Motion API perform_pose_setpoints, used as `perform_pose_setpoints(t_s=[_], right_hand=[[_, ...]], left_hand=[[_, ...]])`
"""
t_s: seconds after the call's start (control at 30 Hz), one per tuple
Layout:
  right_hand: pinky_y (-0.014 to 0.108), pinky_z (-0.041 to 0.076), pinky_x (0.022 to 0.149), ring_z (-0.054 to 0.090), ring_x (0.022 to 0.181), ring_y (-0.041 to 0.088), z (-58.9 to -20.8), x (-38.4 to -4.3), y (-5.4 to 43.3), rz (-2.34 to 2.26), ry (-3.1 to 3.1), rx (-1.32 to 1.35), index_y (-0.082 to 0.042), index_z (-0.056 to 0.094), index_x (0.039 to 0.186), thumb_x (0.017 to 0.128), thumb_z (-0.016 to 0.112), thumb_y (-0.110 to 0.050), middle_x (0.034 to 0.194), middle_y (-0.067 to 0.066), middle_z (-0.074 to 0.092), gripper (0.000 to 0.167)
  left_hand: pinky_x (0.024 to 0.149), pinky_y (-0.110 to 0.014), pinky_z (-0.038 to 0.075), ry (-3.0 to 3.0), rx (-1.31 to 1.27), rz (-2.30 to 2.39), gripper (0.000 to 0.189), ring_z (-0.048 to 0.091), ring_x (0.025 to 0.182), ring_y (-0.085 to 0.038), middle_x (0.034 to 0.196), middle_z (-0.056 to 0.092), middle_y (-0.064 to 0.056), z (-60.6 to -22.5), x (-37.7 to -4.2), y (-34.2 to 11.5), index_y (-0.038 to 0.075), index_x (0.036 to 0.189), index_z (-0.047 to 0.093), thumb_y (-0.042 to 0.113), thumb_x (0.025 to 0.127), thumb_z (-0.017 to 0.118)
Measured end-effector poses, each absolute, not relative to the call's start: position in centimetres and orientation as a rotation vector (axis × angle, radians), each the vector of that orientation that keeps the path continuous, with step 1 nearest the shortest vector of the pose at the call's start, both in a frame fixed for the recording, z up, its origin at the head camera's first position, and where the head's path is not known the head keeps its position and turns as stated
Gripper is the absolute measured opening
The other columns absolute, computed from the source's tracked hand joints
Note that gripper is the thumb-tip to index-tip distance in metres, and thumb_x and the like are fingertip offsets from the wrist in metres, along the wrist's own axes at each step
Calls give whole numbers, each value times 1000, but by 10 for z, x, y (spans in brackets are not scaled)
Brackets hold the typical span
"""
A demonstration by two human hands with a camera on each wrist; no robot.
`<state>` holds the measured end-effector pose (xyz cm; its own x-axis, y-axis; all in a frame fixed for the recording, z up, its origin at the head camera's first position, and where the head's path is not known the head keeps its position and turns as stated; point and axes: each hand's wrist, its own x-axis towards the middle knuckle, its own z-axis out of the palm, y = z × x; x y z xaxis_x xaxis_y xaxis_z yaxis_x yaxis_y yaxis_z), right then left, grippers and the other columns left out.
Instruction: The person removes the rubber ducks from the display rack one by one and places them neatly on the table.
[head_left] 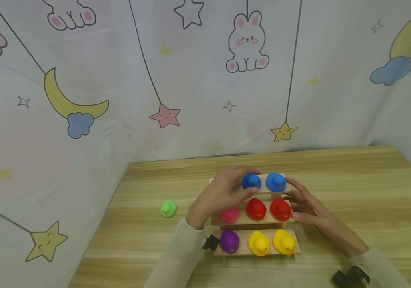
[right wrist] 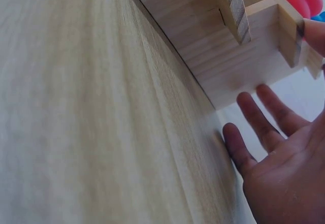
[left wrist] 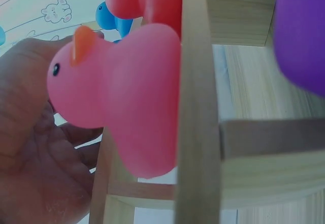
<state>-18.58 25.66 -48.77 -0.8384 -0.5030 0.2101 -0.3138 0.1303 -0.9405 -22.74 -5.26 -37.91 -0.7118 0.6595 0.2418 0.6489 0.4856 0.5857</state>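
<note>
A three-tier wooden stand [head_left: 248,228] holds toy ducks in rows. On its top tier, the thumb and fingers of my left hand [head_left: 224,188] hold a dark blue duck [head_left: 250,181] from either side. Beside that duck sits a lighter blue duck [head_left: 276,182]. My right hand [head_left: 310,208] is at the stand's right end, fingers spread, with the thumb tip by a red duck [head_left: 281,209]. In the right wrist view its palm holds nothing. The left wrist view shows a pink duck [left wrist: 144,97] on the middle tier, close to the left palm.
Another red duck [head_left: 256,209] stands on the middle tier. The bottom tier carries a purple duck [head_left: 229,241] and two yellow ducks [head_left: 259,243]. A small green duck [head_left: 168,209] sits on the wooden table [head_left: 137,248] to the left. Behind hangs a printed curtain [head_left: 198,80].
</note>
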Motion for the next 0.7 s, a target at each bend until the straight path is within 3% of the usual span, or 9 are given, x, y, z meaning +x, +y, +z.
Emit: perform_pose_setpoints(t_s=[0.17, 0.43, 0.7], right_hand=[[20, 50, 107, 54, 137, -7, -487, -186, 257, -1776, 2259, -778, -24, 9, 174, 103, 54, -8, 157, -21, 50, 86], [22, 50, 106, 53, 136, -9, -486, -185, 256, -1747, 2299, -730, -27, 10, 174, 103, 56, -12, 166, 19, 45, 86], [20, 50, 105, 54, 136, -8, -486, -184, 255, -1752, 2292, -724, -27, 10, 174, 103, 55, -12, 166, 26, 43, 85]], left_hand=[[121, -41, 51, 2696, 1196, 1045, 44, 63, 141, -22, 149, 69, -2, -380, -228, -52, 16, 144, 66, 33, 104, 72], [121, -40, 51, 2669, 1204, 1080, 41, 64, 140, -22, 146, 71, -3, -379, -229, -51, 14, 143, 67, 29, 105, 72], [122, -40, 50, 2687, 1202, 1038, 40, 63, 141, -22, 147, 70, -2, -379, -229, -51, 15, 143, 67, 31, 105, 70]])
